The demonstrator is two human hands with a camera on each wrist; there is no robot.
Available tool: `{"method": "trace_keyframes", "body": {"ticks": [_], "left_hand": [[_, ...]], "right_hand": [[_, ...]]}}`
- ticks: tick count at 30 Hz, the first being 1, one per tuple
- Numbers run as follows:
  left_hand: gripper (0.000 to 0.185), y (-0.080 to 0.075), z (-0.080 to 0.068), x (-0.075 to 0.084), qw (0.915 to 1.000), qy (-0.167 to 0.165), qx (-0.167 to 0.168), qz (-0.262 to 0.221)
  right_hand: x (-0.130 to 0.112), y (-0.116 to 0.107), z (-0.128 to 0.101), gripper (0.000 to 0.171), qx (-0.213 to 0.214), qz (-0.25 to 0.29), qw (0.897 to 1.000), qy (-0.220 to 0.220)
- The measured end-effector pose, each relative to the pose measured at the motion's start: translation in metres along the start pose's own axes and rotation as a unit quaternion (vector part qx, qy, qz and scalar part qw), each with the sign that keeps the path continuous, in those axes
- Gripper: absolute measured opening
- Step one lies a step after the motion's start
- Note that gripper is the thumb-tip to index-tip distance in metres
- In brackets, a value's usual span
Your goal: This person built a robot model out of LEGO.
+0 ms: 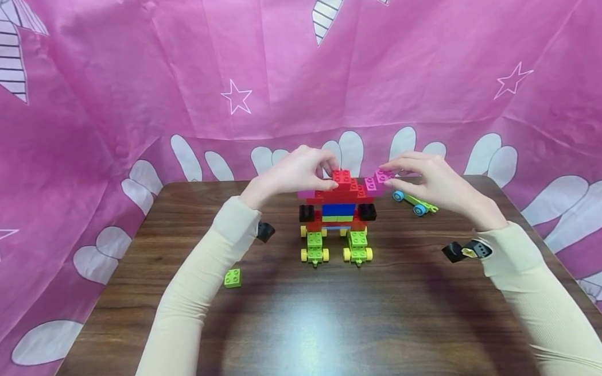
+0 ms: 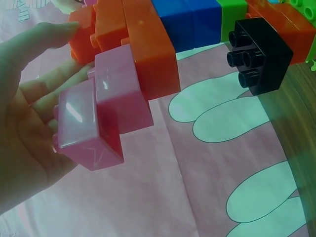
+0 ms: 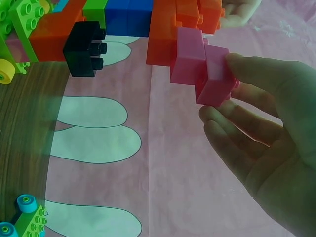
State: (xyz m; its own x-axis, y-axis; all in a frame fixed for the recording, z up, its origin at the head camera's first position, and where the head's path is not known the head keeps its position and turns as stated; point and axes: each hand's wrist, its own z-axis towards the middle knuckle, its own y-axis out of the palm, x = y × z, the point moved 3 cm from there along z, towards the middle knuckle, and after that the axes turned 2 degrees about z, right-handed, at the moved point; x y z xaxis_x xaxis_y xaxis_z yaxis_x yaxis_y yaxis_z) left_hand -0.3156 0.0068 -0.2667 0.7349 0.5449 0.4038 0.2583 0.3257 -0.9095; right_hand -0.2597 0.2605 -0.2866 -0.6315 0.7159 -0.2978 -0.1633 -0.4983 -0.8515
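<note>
A toy-brick build (image 1: 338, 208) on green wheeled bases stands upright on the brown table, with blue and green bricks at its middle and a black brick on each side. My left hand (image 1: 302, 168) holds the stepped red bricks (image 1: 342, 178) at the top, its thumb on their near side. Two stepped pink bricks (image 3: 190, 59) stick out at the upper right. The outer pink brick (image 3: 217, 76) is pinched between thumb and fingers of my right hand (image 1: 426, 174). On the other side, more pink bricks (image 2: 116, 89) jut out beside my left palm.
A loose green brick (image 1: 232, 278) lies on the table (image 1: 299, 326) at the left, near my forearm. Behind the right hand is a green wheeled base (image 1: 416, 202) with blue wheels. A pink patterned cloth (image 1: 282, 57) hangs around the table's back and sides.
</note>
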Motion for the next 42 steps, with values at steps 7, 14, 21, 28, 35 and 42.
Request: {"method": "trace_keyframes", "body": {"ticks": [7, 14, 21, 28, 35, 42], "left_hand": [[0.023, 0.0012, -0.0007, 0.0007, 0.9999, -0.008, 0.006, 0.005], [0.025, 0.0004, -0.0022, 0.0001, 1.0, -0.007, -0.002, 0.0], [0.029, -0.0018, -0.002, 0.0008, 1.0, 0.006, -0.005, 0.003], [0.028, -0.0022, -0.0011, 0.0007, 1.0, -0.004, 0.004, -0.003], [0.03, -0.0028, 0.0007, 0.0022, 0.9999, 0.005, 0.011, -0.006], [0.03, -0.0009, 0.0026, 0.0027, 0.9999, -0.013, 0.009, -0.003]], "right_hand": [[-0.0003, -0.0003, 0.0001, 0.036, -0.005, 0.005, 1.0, 0.008], [-0.0005, 0.0004, 0.0001, 0.036, -0.009, 0.009, 1.0, 0.013], [0.0004, 0.0005, -0.0003, 0.036, -0.007, -0.003, 1.0, 0.008], [0.0005, -0.0001, 0.0006, 0.036, -0.008, -0.005, 1.0, 0.011], [0.0013, 0.0002, 0.0035, 0.035, -0.004, 0.0, 1.0, 0.007], [0.0013, 0.0002, 0.0029, 0.037, -0.006, -0.005, 1.0, 0.008]]}}
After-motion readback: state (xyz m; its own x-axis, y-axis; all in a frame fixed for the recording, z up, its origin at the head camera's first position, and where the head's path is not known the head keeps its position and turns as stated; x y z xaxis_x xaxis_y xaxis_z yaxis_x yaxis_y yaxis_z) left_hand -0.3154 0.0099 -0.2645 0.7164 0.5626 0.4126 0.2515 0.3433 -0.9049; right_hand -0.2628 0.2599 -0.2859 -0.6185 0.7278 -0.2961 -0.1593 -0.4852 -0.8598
